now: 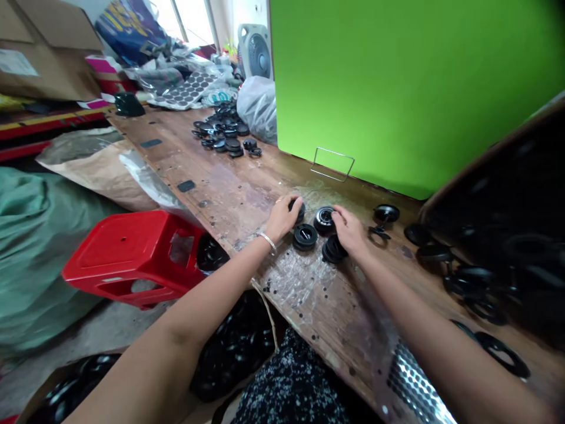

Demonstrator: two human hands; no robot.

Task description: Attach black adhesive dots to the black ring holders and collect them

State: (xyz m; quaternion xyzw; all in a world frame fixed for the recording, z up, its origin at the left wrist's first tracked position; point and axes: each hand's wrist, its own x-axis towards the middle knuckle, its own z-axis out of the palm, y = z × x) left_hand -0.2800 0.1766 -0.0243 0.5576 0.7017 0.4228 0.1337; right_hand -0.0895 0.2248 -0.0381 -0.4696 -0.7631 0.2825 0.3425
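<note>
On the wooden table [238,194], my left hand [283,217] is closed round a black round part [301,210]. Just below it, a round black part with a slot [305,237] lies flat. My right hand [348,228] has its fingers on the right edge of a black ring-shaped part [324,219] with a shiny rim. Beside the right palm, nearer to me, stands a small stack of black discs [333,249], partly covered by that hand. The right thumb is hidden.
A green board [397,88] stands behind the hands, a wire frame [332,164] at its foot. Black parts [227,126] are heaped at the back left. More lie at the right by a dark container [507,224]. A red stool [128,247] stands left, a silver dotted sheet [412,377] lies front right.
</note>
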